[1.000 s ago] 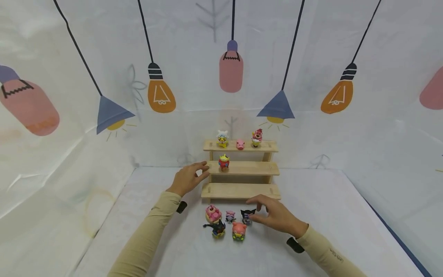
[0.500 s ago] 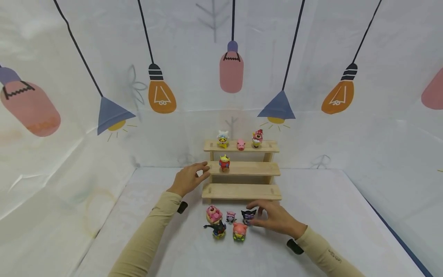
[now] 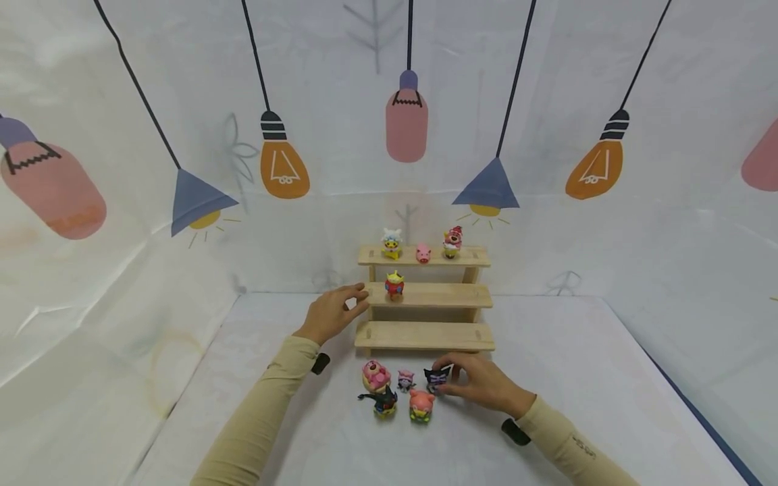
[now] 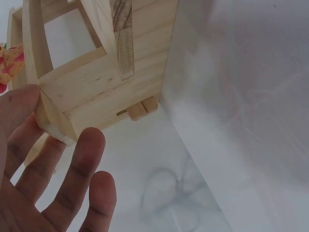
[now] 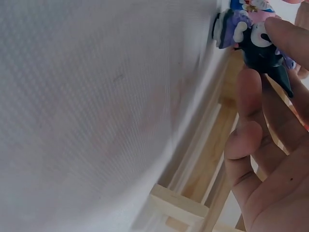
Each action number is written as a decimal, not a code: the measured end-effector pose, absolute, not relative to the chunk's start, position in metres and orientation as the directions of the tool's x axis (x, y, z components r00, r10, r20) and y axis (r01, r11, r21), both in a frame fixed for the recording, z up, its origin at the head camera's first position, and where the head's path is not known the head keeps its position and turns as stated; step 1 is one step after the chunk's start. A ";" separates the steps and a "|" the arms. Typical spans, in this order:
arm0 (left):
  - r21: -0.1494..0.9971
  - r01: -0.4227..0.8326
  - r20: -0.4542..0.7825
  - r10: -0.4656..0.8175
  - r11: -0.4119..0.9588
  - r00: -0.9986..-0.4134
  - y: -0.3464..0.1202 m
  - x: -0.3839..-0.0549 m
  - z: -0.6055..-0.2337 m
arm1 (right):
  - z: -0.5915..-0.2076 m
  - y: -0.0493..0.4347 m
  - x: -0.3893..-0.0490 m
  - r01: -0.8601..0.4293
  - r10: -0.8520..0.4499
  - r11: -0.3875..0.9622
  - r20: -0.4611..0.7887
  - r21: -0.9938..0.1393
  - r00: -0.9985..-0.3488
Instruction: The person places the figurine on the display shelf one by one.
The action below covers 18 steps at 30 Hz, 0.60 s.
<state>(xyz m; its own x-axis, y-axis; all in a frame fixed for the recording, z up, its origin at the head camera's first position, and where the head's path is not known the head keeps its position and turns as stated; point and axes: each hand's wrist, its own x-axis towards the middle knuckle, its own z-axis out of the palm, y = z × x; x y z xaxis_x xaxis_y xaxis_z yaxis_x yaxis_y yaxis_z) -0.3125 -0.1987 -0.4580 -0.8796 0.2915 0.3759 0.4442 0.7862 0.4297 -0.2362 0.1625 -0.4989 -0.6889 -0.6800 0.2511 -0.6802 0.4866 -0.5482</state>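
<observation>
In the head view my left hand [image 3: 331, 314] is at the left end of the three-tier wooden display stand [image 3: 431, 335]. The left wrist view has the thumb at a board's edge and fingertips passing behind it; the last two fingers extend loosely. My right hand [image 3: 486, 383] pinches a small black-hooded figurine [image 3: 435, 379] with a white face and purple parts, low at the white table. Seen from the right wrist, the thumb lies over the figurine [image 5: 263, 46] and a fingertip meets its black hood. Beside it are a small pink-purple figurine [image 3: 406, 381] and a salmon-pink figurine [image 3: 421, 406].
A pink bear figurine [image 3: 375, 376] and a dark-winged figurine [image 3: 383, 403] stand left in the group. The top tier bears a yellow figurine [image 3: 392, 245], a pig [image 3: 423, 254] and a red-hatted bear [image 3: 452, 243]. A red-and-yellow figurine [image 3: 394, 287] occupies the middle tier.
My right thumb and fingers have drawn in around the black-hooded figurine, with the hand a little lower than a second ago. My left hand and the stand keep their places.
</observation>
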 end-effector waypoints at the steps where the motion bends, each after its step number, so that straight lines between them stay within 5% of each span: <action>1: 0.430 0.445 0.378 0.291 0.786 -0.879 -0.199 -0.313 -0.458 | -0.499 0.162 -0.236 -0.674 -0.678 0.491 0.243 -0.553 -0.693; 18: 0.436 0.426 0.349 0.287 0.793 -0.892 -0.197 -0.311 -0.456 | -0.501 0.166 -0.230 -0.679 -0.647 0.490 0.294 -0.546 -0.703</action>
<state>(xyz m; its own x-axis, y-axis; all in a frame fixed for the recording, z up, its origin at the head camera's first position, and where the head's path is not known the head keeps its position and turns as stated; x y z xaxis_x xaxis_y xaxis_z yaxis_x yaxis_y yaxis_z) -0.3108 -0.1972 -0.4560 -0.8921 0.2873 0.3487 0.4258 0.7928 0.4361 -0.2302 0.1664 -0.5011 -0.7032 -0.6474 0.2939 -0.6794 0.4902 -0.5460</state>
